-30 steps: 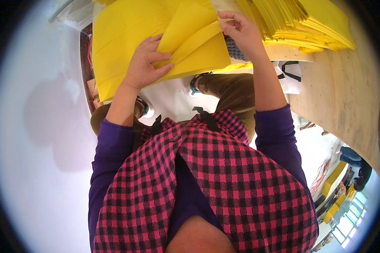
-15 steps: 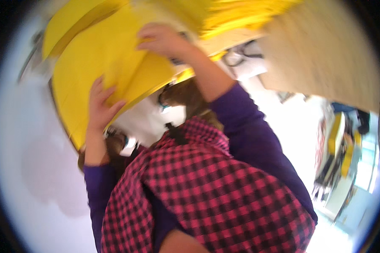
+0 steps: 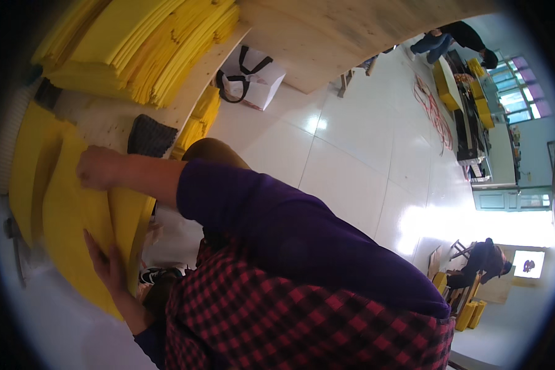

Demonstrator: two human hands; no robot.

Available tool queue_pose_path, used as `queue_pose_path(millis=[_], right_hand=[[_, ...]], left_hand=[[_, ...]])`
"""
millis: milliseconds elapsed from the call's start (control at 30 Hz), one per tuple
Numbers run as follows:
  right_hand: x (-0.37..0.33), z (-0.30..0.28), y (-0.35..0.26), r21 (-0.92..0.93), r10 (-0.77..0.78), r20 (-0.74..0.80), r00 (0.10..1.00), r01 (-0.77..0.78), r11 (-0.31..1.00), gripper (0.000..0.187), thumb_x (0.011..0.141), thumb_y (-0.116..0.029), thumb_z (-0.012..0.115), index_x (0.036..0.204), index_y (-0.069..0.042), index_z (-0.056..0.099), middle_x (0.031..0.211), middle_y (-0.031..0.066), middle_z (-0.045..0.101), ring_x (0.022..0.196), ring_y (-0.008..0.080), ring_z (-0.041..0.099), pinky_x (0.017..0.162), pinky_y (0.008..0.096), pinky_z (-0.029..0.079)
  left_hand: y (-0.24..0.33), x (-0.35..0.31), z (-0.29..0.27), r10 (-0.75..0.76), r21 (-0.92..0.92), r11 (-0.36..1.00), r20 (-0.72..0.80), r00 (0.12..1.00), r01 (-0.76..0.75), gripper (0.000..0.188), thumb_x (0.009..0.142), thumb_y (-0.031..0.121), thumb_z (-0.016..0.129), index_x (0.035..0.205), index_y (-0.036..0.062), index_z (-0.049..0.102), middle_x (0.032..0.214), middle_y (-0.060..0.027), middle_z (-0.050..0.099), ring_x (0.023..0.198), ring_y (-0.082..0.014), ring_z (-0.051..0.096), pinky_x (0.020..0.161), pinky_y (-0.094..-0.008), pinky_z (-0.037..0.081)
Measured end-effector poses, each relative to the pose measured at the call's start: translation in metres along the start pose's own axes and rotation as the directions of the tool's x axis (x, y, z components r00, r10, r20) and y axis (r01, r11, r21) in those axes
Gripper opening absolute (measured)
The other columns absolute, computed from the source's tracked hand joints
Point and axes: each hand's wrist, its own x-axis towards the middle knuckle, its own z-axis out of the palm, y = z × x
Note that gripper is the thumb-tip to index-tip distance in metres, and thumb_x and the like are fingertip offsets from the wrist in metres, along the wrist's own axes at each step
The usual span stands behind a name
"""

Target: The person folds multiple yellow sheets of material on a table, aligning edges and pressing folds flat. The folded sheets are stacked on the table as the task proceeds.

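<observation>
A large yellow sheet (image 3: pixel 68 216), with raised folds along it, lies at the left under both my hands. My right hand (image 3: pixel 100 168) is closed like a fist against its upper part; whatever is inside the fingers is hidden. Lower down, my left hand (image 3: pixel 110 270) lies along the sheet with fingers stretched and thumb apart. Beyond them, a thick stack of folded yellow sheets (image 3: pixel 148 46) sits on a wooden table (image 3: pixel 95 111). Close to my right wrist is a dark ribbed block-like thing (image 3: pixel 151 137); its kind is unclear.
A white bag with black handles (image 3: pixel 253 77) stands below the table's edge, near more yellow material (image 3: pixel 200 120). A wooden board (image 3: pixel 308 43) spans the top. Across the tiled floor (image 3: pixel 345 166) lie red cords (image 3: pixel 435 114). One person (image 3: pixel 484 259) sits far right; another (image 3: pixel 459 40) is at upper right.
The view has swung to the right, so the hands and sheet appear farther left and lower. My right hand has gone from loosely curled fingers to a fist. My left hand stays on the sheet.
</observation>
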Motion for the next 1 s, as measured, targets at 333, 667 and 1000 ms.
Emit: queue_pose_path(millis=[333, 667, 1000], right_hand=[[-0.011, 0.006, -0.005, -0.009, 0.027, -0.275, 0.961, -0.031, 0.999, 0.026, 0.078, -0.023, 0.065, 0.098, -0.006, 0.069, 0.114, 0.0170, 0.058, 0.110, 0.0355, 0.052, 0.086, 0.0425, 0.049], [-0.065, -0.037, 0.026, 0.027, -0.004, -0.229, 0.973, 0.010, 1.000, 0.015, 0.075, -0.018, 0.066, 0.086, -0.010, 0.070, 0.093, 0.0129, 0.062, 0.093, 0.0319, 0.059, 0.080, 0.0407, 0.049], [-0.080, -0.034, 0.032, 0.084, 0.032, -0.204, 0.978, -0.016, 0.996, 0.012, 0.078, -0.018, 0.066, 0.083, -0.009, 0.070, 0.084, 0.0103, 0.062, 0.085, 0.0283, 0.061, 0.076, 0.0379, 0.050]], left_hand=[[-0.023, -0.001, -0.015, 0.048, 0.257, 0.964, 0.092, 0.995, -0.070, 0.036, 0.094, 0.003, 0.044, 0.129, -0.0027, 0.054, 0.138, -0.0154, 0.049, 0.136, -0.0285, 0.033, 0.111, -0.0374, 0.023], [-0.010, -0.001, -0.016, 0.111, 0.277, 0.951, 0.111, 0.988, -0.138, 0.034, 0.095, 0.005, 0.044, 0.126, -0.0005, 0.057, 0.132, -0.0109, 0.057, 0.135, -0.0306, 0.035, 0.112, -0.0384, 0.021], [-0.013, -0.001, -0.013, 0.070, 0.200, 0.976, 0.097, 0.993, -0.088, 0.033, 0.094, 0.002, 0.044, 0.124, -0.0028, 0.058, 0.132, -0.0111, 0.056, 0.135, -0.0269, 0.034, 0.112, -0.0363, 0.020]])
